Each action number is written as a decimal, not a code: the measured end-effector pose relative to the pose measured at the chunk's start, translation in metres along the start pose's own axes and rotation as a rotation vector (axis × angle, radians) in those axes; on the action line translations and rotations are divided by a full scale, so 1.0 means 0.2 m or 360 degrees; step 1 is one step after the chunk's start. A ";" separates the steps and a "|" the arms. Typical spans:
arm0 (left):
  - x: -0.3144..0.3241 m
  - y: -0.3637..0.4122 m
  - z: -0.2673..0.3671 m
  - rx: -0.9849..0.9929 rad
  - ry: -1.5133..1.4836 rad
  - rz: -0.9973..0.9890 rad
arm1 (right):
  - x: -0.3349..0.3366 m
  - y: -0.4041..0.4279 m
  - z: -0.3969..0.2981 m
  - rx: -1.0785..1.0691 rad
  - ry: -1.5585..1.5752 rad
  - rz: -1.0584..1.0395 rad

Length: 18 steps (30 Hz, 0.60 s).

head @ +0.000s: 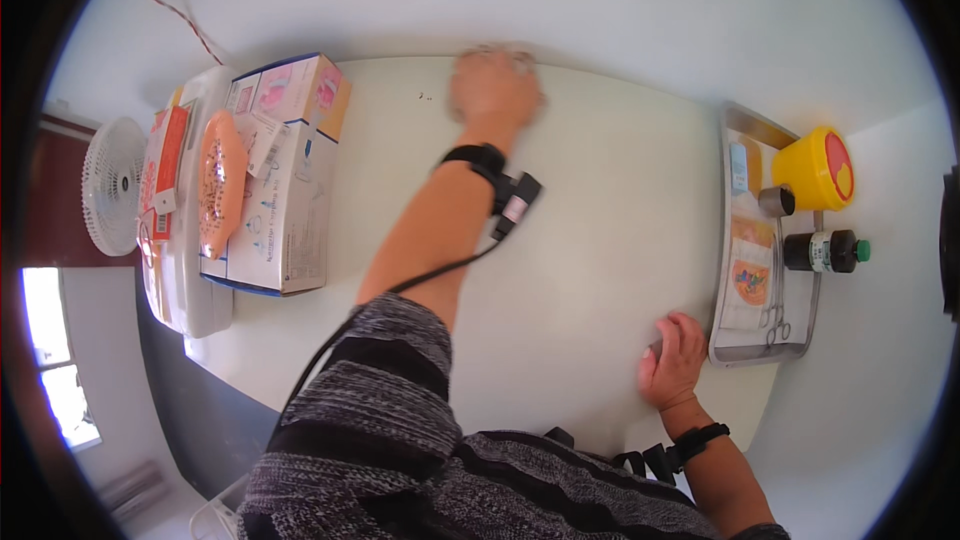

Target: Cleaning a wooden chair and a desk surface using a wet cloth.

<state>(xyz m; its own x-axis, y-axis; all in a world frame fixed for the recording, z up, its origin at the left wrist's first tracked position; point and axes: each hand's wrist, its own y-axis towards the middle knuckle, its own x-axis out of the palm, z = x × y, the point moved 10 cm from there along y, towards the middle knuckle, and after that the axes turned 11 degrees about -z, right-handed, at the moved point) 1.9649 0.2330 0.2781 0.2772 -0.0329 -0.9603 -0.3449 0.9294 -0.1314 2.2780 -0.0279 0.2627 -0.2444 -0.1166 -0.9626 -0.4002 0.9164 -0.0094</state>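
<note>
My left hand is stretched out to the far edge of the white table, by the wall. It is blurred, and its fingers and anything under them cannot be made out. A few small dark marks show on the tabletop to its left. My right hand rests on the table near the front, just left of a metal tray. Its thumb stands apart from the curved fingers, and nothing shows in its grasp.
The tray carries forceps or scissors, packets and a metal cup. Alongside are a yellow sharps container and a dark bottle with a green cap. At left, a cupping-set box bears an orange acupuncture model; a fan stands beyond.
</note>
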 end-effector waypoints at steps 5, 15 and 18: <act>0.28 -0.55 0.85 0.1119 0.0083 -0.0375 | 0.00 -0.02 0.02 0.0029 -0.0016 0.0026; 0.08 -0.38 0.22 0.0896 -0.0206 0.0130 | -0.04 -0.01 0.01 0.0043 0.0052 0.0041; -0.06 -0.03 -0.24 0.0100 -0.0031 0.0002 | -0.01 -0.01 0.05 0.0077 0.0086 0.0019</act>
<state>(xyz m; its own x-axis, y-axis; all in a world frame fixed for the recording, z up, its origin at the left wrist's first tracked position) 1.9196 0.2105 0.2778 0.2942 -0.0252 -0.9554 -0.2885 0.9507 -0.1139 2.2877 -0.0265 0.2619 -0.2966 -0.1245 -0.9468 -0.3539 0.9352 -0.0121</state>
